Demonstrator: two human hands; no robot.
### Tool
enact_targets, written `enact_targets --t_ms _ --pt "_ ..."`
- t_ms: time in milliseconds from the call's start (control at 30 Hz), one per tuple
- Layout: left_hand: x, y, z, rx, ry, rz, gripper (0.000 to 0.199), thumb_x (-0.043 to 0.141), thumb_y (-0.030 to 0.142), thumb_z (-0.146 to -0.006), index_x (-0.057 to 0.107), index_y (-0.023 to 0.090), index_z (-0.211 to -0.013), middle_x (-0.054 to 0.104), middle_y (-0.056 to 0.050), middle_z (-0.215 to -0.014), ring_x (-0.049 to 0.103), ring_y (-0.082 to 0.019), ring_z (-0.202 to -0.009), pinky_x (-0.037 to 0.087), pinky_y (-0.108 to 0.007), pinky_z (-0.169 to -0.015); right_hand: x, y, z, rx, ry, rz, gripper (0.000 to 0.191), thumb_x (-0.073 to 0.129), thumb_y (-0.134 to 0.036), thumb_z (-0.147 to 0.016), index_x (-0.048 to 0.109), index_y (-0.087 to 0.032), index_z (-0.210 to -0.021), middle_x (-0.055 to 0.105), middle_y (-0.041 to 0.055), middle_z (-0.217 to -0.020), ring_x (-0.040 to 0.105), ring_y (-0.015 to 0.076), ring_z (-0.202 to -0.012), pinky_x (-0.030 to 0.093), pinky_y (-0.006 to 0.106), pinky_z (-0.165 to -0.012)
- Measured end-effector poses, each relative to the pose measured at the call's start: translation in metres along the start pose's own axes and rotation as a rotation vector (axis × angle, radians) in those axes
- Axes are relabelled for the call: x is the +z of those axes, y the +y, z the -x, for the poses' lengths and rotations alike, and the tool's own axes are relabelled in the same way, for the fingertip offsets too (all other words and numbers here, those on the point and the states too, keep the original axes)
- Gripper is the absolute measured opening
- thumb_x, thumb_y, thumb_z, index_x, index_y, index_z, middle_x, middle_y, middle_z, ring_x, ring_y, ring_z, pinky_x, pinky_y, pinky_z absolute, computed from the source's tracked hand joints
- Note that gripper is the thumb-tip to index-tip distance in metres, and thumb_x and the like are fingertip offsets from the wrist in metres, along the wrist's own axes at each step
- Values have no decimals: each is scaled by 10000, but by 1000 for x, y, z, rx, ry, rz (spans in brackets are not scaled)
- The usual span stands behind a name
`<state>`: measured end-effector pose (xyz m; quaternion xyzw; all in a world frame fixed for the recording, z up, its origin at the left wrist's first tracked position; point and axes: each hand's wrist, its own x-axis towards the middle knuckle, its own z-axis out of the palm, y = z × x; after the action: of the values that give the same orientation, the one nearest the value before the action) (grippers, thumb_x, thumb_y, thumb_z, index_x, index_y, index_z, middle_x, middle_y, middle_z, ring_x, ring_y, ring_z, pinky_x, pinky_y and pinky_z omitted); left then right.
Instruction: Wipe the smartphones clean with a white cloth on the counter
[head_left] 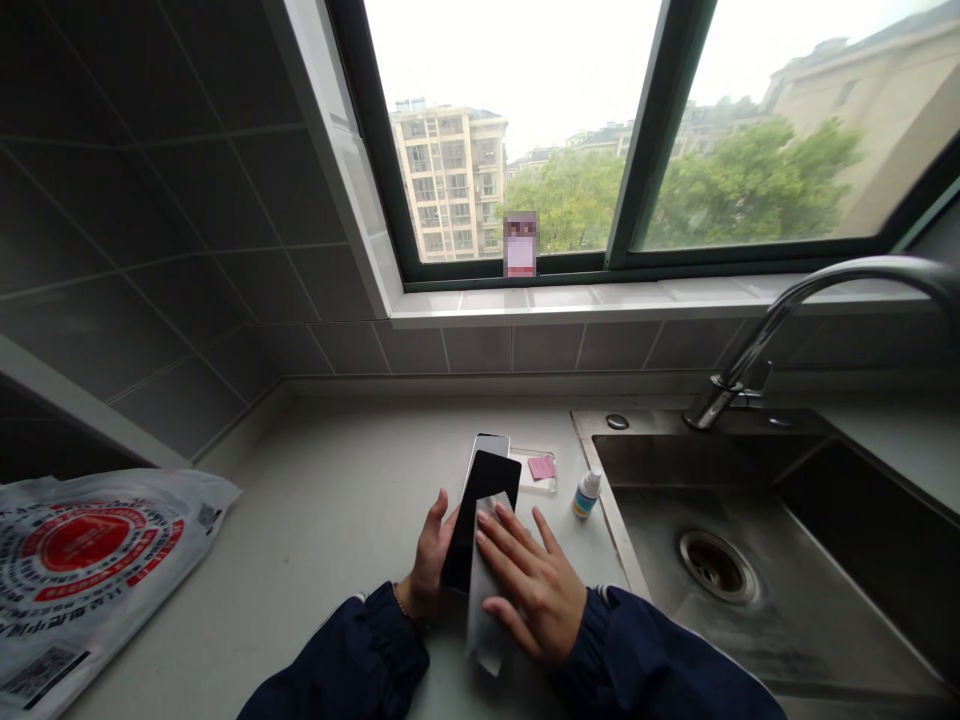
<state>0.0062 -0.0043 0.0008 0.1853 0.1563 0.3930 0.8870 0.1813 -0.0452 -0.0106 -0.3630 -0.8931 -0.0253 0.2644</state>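
Observation:
A black phone [491,475], screen up, is in my left hand [431,560], which grips its left edge and lower part with the thumb pointing up. My right hand [529,580] presses a light grey cloth [487,600] on the phone's right side, its fingers spread over the cloth. Behind the phone lies a second, silver-edged phone [493,443], partly covered. To its right is a clear case [534,484] with a pink square of paper [541,467]. A small white-capped bottle [586,494] stands beside the sink edge.
On the right is a steel sink [611,510] with a chrome faucet [739,350]. A white plastic bag [97,560] with red print lies at the far left of the pale counter [337,480]. Beyond the counter are a tiled wall and a window.

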Motion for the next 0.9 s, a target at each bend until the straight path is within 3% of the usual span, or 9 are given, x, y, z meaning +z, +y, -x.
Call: enact_targets --t_ms 100,233,467,600,800,900 --pt "-5 -2 -1 -12 -54 -25 687 311 608 -927 374 166 -1449 599 -172 -1281 579 -302 -1176 351 -450 -1050 1 3 0 88 -5 48 683 442 -413 -957 215 -103 -1522 254 147 -1556 163 352 -1455 203 641 -1118" --pt "-9 -5 2 -49 -73 -118 646 328 597 -928 388 210 -1441 626 -151 -1241 611 -300 -1119 424 -458 -976 5 9 1 197 53 72 704 432 -380 -956 149 -96 -1535 214 161 -1567 139 373 -1456 214 661 -1097" --pt "-12 -6 10 -360 -38 -335 652 337 602 -922 568 97 -1262 702 -162 -865 691 -264 -755 554 -394 -643 2 18 0 309 228 -14 658 427 -307 -955 175 -128 -1535 272 159 -1553 204 353 -1446 250 614 -1110" --pt "-8 -5 13 -390 -63 -360 531 403 533 -930 544 160 -1280 704 -149 -941 698 -258 -765 560 -365 -598 -3 22 -1 295 281 -154 589 424 -261 -953 264 -175 -1513 364 121 -1518 334 305 -1406 235 577 -1146" --pt "-2 -4 13 -388 -46 -372 593 432 563 -909 478 168 -1348 689 -164 -1020 699 -254 -733 561 -363 -582 -6 23 0 302 304 -278 544 439 -234 -947 344 -183 -1480 396 101 -1501 366 289 -1391 286 541 -1150" --pt "-5 -5 11 -344 -103 -384 582 444 552 -907 426 201 -1371 665 -178 -1079 703 -267 -750 565 -377 -572 -5 24 0 311 341 -290 525 443 -211 -946 376 -195 -1466 436 95 -1475 405 282 -1369 334 524 -1137"
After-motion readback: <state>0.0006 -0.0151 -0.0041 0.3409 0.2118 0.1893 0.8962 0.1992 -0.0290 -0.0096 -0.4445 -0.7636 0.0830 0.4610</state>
